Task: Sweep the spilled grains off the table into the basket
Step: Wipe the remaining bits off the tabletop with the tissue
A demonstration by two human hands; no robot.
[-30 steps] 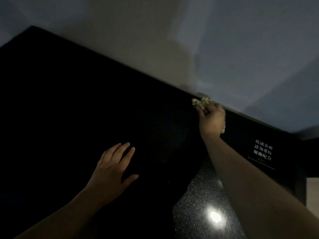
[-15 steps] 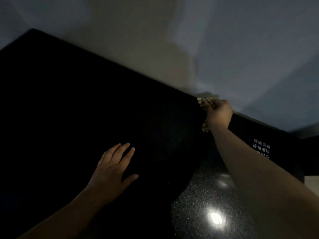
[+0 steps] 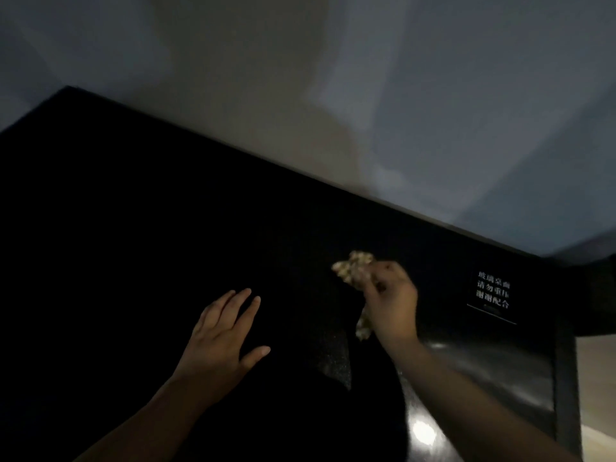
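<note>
The scene is very dark. My right hand (image 3: 390,301) grips a crumpled pale patterned cloth (image 3: 353,270), which sticks out past my fingers and hangs below my palm, over the black glass table (image 3: 166,228). My left hand (image 3: 223,331) rests flat on the table with fingers spread, to the left of the cloth. No grains and no basket can be made out in the dark.
A small sign with white characters (image 3: 493,294) sits on the table's right part. The table's far edge (image 3: 333,185) runs diagonally against a pale wall. A lamp glare (image 3: 423,431) shines on the speckled surface near my right forearm.
My right hand has drawn the cloth back from the table's far edge toward me and slightly left. My left hand has stayed flat in place.
</note>
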